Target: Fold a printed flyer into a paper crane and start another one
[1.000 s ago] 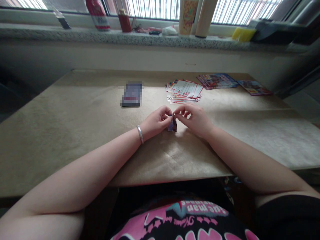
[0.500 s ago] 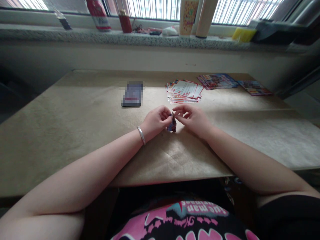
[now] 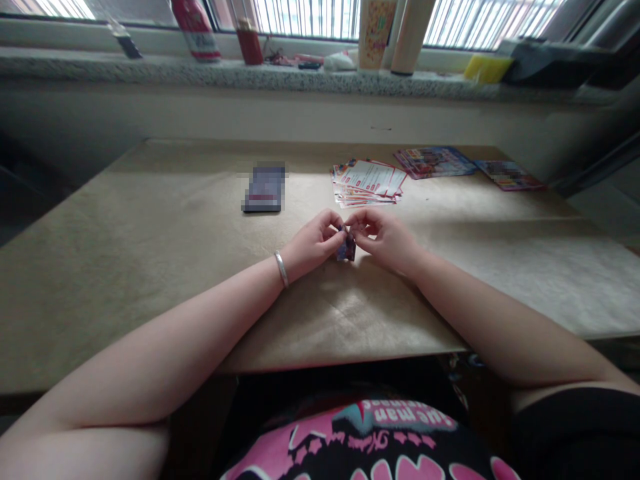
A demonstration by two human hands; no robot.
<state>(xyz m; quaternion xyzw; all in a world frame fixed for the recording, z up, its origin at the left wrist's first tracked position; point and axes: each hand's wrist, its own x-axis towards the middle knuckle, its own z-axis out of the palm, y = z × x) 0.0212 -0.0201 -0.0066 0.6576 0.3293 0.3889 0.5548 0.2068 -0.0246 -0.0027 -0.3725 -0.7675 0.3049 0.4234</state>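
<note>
Both hands meet over the middle of the table around a small folded piece of dark, printed paper or card. My left hand, with a silver bangle at the wrist, pinches it from the left. From the right, my right hand grips its upper edge between thumb and fingers. The piece is blue and dark red, and its lower part hangs below the fingertips. Its exact kind is too small to make out. Just beyond the hands lies a fanned pile of white, red-edged cards.
A dark, blurred rectangular item lies beyond my left hand. Colourful printed sheets and another printed stack rest at the back right. Bottles, a patterned cup and a yellow item stand on the stone windowsill.
My right fingers have closed in on the piece, and the two hands are nearer together. The piece has turned slightly and shifted a little to the right. Everything on the table stays put.
</note>
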